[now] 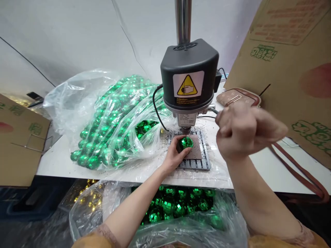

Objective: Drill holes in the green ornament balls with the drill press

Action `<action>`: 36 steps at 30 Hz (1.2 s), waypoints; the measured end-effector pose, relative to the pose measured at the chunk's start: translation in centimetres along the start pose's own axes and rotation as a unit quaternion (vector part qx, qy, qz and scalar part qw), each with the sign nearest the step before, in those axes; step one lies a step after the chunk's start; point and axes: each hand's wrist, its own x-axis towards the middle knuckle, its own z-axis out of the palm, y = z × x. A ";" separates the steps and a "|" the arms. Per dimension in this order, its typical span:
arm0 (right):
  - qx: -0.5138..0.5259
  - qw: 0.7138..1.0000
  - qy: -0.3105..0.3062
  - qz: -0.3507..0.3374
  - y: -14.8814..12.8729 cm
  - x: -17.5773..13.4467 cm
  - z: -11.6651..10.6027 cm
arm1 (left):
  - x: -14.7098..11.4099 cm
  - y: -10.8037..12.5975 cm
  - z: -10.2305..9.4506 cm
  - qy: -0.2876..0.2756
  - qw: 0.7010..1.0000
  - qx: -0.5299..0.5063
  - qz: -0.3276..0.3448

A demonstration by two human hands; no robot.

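Observation:
My left hand [173, 154] grips a shiny green faceted ball [187, 142] between thumb and fingers. It rests on a flat pad [197, 151] over the slotted metal base [207, 164] of a small bench drill press [190, 75]. The chuck [185, 130] is right above the ball, and the bit comes down to its top; whether it has entered cannot be made out. On the right, my right hand [239, 129] is closed in a fist around the drill press lever [214, 110], whose far end is hidden in the fingers.
A clear plastic bag of green balls [116, 120] lies left of the drill. Below the table edge is another open bag of green balls [178, 205]. Cardboard boxes [281, 79] flank the table [59, 162]. A brown strapped bag [239, 96] lies behind my right hand. Dark shavings dot the tabletop.

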 end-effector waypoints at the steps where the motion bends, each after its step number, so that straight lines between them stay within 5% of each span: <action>1: 0.004 1.000 -0.001 0.006 0.0 0.8 -0.1 | 0.0 0.0 0.1 0.002 1.000 -0.003 -0.002; 6: 0.028 0.998 0.032 0.040 -1.0 5.5 1.2 | 0.0 0.4 0.4 0.039 0.999 -0.013 -0.015; 10: 0.077 0.987 0.104 0.097 -2.3 7.2 2.7 | -1.6 2.4 -0.9 0.066 0.995 0.038 0.059; 13: 0.078 0.984 0.111 0.112 -2.5 7.2 2.8 | -5.2 4.5 -4.0 -0.023 0.991 0.095 0.096; 17: 0.097 0.982 0.112 0.115 -2.3 7.1 2.6 | -13.1 5.9 -9.3 -0.195 0.959 0.207 0.010; 20: 0.116 0.979 0.117 0.118 -2.6 7.0 2.7 | -17.9 5.9 -12.2 -0.258 0.911 0.320 -0.031; 22: 0.121 0.978 0.121 0.120 -2.8 6.9 2.8 | -18.8 6.0 -13.1 -0.263 0.899 0.350 -0.023; 25: 0.119 0.978 0.120 0.119 -3.1 6.9 2.9 | -15.4 6.5 -13.4 -0.160 0.930 0.330 0.036; 28: 0.114 0.979 0.117 0.121 -3.1 6.9 2.9 | -7.6 6.4 -13.8 -0.025 0.944 0.318 0.088; 32: 0.116 0.979 0.117 0.124 -3.0 6.9 2.8 | 3.0 4.7 -14.7 0.071 0.919 0.384 -0.059; 36: 0.117 0.977 0.121 0.132 -3.1 6.8 2.8 | 8.2 2.0 -14.5 0.075 0.899 0.403 -0.157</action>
